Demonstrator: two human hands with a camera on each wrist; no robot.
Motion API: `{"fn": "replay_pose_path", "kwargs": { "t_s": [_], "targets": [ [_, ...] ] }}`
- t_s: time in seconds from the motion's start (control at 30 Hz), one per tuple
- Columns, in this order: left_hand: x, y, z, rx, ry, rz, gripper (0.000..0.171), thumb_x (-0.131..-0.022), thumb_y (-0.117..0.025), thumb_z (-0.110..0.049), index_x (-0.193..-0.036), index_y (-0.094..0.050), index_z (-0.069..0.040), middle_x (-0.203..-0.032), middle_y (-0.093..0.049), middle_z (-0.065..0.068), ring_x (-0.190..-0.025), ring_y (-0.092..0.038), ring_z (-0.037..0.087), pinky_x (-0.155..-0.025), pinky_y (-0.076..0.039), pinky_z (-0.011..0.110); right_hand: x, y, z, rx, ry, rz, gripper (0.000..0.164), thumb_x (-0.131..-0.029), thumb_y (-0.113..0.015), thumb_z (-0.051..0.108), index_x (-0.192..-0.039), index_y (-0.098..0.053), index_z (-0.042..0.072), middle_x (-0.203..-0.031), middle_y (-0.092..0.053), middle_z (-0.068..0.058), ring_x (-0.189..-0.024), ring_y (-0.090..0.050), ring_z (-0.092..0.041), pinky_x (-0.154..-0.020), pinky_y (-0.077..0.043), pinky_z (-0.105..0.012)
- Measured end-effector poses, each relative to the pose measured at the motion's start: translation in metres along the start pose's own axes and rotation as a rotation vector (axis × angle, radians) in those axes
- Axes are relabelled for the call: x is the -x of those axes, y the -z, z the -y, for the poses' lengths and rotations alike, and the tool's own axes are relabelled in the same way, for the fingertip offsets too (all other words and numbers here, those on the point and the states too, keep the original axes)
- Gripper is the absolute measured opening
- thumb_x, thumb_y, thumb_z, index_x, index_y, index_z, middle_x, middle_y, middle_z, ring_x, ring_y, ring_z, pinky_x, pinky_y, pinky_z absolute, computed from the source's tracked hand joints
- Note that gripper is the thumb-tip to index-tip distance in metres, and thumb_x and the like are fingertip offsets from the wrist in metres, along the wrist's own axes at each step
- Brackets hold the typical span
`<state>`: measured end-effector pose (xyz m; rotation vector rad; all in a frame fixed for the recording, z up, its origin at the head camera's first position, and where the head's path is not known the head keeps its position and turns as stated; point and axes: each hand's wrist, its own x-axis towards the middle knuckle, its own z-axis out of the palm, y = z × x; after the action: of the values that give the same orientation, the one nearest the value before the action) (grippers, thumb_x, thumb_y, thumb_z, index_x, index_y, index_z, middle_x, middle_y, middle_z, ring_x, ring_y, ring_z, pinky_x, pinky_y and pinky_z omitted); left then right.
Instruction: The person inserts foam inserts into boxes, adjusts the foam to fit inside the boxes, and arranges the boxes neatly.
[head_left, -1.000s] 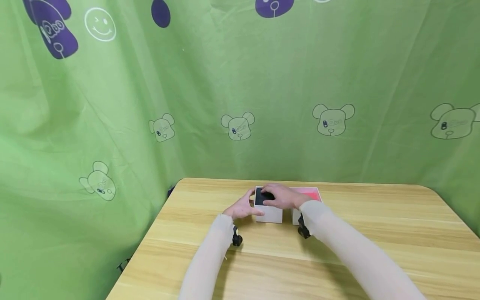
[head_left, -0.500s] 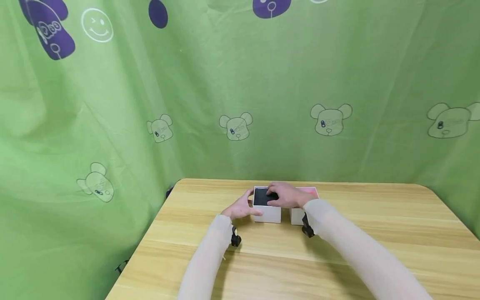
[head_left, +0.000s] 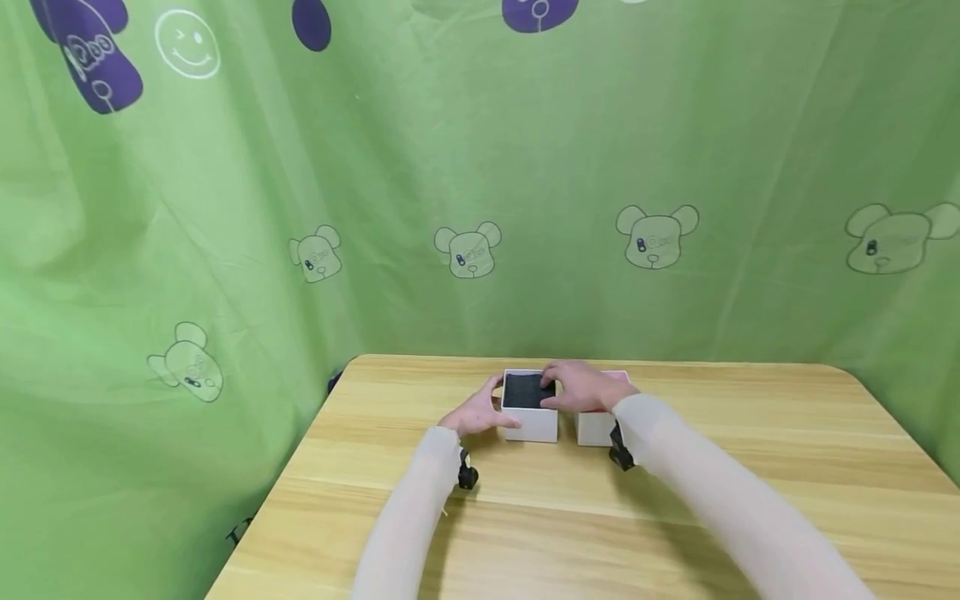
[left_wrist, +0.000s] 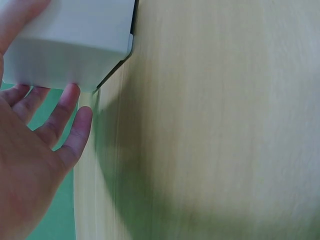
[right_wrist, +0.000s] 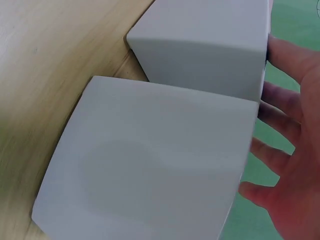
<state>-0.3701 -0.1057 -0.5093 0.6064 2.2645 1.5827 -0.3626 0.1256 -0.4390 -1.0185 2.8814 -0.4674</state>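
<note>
A white box (head_left: 531, 426) stands near the table's far edge, filled to about its rim with black, cloth-like material (head_left: 525, 390). My left hand (head_left: 477, 412) holds that box, thumb on the front face and the other fingers along the left side. In the left wrist view those fingertips touch the white wall (left_wrist: 65, 55). My right hand (head_left: 581, 386) reaches across from the right, its thumb and fingertips on the black material by the right rim. In the right wrist view its fingers (right_wrist: 274, 155) are spread at the rims; their tips are partly hidden.
A second white box (head_left: 595, 430), with something pink-red (head_left: 617, 377) inside, stands just right of the first, under the right hand and partly covered by it. The wooden table (head_left: 570, 517) ends behind the boxes at a green curtain (head_left: 555, 308).
My right hand has shifted right over the black material, from its middle to the right rim, baring more of it. My left hand keeps its place on the box.
</note>
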Motion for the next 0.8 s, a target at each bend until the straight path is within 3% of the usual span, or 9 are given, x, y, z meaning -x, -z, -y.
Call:
{"fn": "replay_pose_path", "kwargs": {
  "t_s": [0.27,0.63,0.8],
  "targets": [
    [-0.002,-0.0032,0.0007,0.018,0.006,0.013,0.101,-0.075,-0.079,-0.004,-0.151,-0.012,-0.01,-0.15,-0.026,0.008,-0.112,-0.052,0.024,-0.087,-0.049,0.031,0.0013,-0.0018,-0.0043,-0.025,-0.015,0.021,0.032,-0.085,-0.068,0.034,-0.104,-0.068,0.008,-0.108,-0.063,-0.006,-0.101,-0.057,-0.027,-0.089,-0.045,-0.044],
    [-0.0012,-0.0022,0.0006,0.003,0.014,0.008,0.1,-0.075,-0.079,-0.006,-0.151,-0.013,-0.012,-0.15,-0.025,0.007,-0.113,-0.052,0.024,-0.088,-0.048,0.032,-0.0006,-0.0006,-0.0055,-0.09,-0.088,0.037,0.036,-0.081,-0.072,0.034,-0.106,-0.068,0.008,-0.113,-0.062,-0.006,-0.105,-0.056,-0.027,-0.09,-0.045,-0.043],
    [0.0016,0.0009,0.0003,0.006,0.016,0.005,0.101,-0.076,-0.078,-0.005,-0.151,-0.011,-0.011,-0.15,-0.025,0.008,-0.116,-0.05,0.027,-0.089,-0.048,0.033,-0.0013,-0.0036,-0.0028,-0.06,-0.047,0.01,0.034,-0.083,-0.07,0.035,-0.105,-0.068,0.009,-0.112,-0.062,-0.007,-0.105,-0.056,-0.028,-0.091,-0.045,-0.044]
  ]
}}
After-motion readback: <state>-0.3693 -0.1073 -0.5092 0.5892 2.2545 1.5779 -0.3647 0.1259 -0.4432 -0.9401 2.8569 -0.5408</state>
